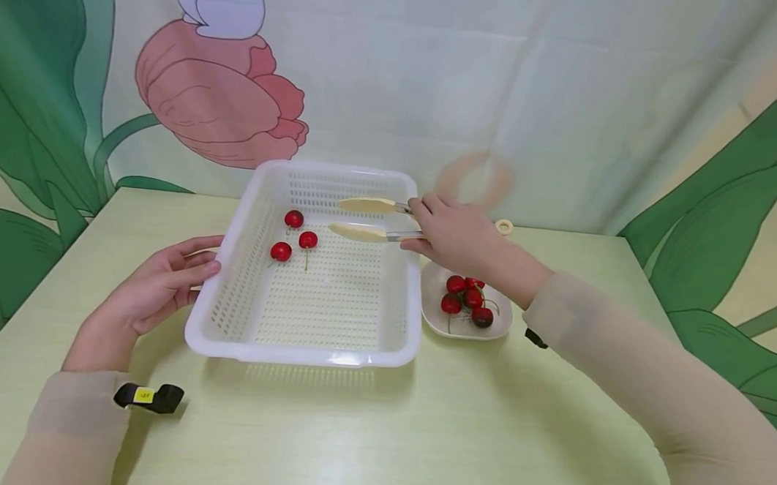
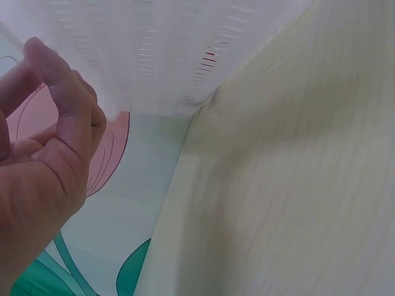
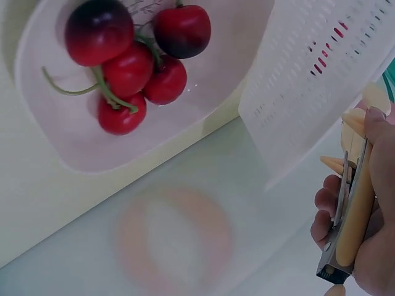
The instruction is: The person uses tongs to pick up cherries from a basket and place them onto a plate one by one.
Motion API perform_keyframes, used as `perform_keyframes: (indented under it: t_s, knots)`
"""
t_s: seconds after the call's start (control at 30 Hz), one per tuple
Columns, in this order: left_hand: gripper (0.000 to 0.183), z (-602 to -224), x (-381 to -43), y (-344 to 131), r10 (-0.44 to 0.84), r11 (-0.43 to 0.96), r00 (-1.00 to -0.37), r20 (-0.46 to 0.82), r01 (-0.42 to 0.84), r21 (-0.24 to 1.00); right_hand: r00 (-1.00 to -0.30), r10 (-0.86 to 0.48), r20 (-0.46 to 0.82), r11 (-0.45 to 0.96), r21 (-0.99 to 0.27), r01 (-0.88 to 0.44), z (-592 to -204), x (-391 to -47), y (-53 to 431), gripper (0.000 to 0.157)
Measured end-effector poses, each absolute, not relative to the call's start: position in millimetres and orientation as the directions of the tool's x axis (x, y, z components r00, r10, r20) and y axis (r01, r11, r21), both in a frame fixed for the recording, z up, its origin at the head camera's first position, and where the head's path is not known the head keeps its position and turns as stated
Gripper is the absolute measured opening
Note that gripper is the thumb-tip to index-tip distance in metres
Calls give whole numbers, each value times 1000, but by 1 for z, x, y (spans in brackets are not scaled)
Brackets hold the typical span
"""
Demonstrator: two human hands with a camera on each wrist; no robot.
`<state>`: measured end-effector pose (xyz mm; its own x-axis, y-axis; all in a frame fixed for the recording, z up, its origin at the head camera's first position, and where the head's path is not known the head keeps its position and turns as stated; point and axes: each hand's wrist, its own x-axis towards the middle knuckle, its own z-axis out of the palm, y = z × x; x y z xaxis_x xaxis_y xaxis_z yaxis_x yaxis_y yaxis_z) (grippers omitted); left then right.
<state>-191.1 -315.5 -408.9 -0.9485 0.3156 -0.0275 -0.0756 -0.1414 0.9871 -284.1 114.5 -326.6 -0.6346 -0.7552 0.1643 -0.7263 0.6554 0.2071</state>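
Observation:
A white plastic basket (image 1: 317,354) with slotted walls stands on the table, three red cherries (image 1: 281,251) on its floor. At its left rim, my left hand (image 1: 156,278) holds the edge with thumb and curled fingers. My right hand (image 1: 451,231) grips a pair of tongs (image 1: 362,233) above the basket's right side. The tongs' beige tips are spread, with nothing between them. To the right of the basket, several cherries (image 3: 126,68) with green stems lie in a small pale dish (image 1: 463,333), below my right forearm.
The light wooden table (image 1: 378,447) ends at a printed cloth backdrop (image 1: 383,88) just behind the basket. The tongs' beige end ring (image 1: 504,226) sticks out past my right wrist. A black wrist strap (image 1: 149,397) sits at my left sleeve.

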Motion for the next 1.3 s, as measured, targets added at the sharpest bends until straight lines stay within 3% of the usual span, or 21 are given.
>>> perform_keyframes:
  t_s: [0.23, 0.5, 0.73, 0.97, 1.3]
  knots:
    - [39, -409, -192, -314, 302, -147, -953, -39, -87, 985, -653, -741, 154, 671, 200, -714, -325, -293, 96, 55]
    - [39, -408, -192, -313, 300, -152, -953, -43, -93, 984, -717, -696, 48, 709, 205, -675, -325, -305, 68, 55]
    - [40, -408, -192, -314, 296, -149, -954, -47, -95, 984, -759, -649, -48, 754, 90, -651, -330, -313, 44, 51]
    - [39, -409, -190, -314, 306, -161, -951, -33, -86, 983, -764, -638, -95, 767, 6, -641, -339, -322, 22, 43]
    - [39, -410, -190, -314, 307, -156, -951, -29, -80, 984, -764, -634, -119, 769, 12, -639, -351, -320, -4, 41]
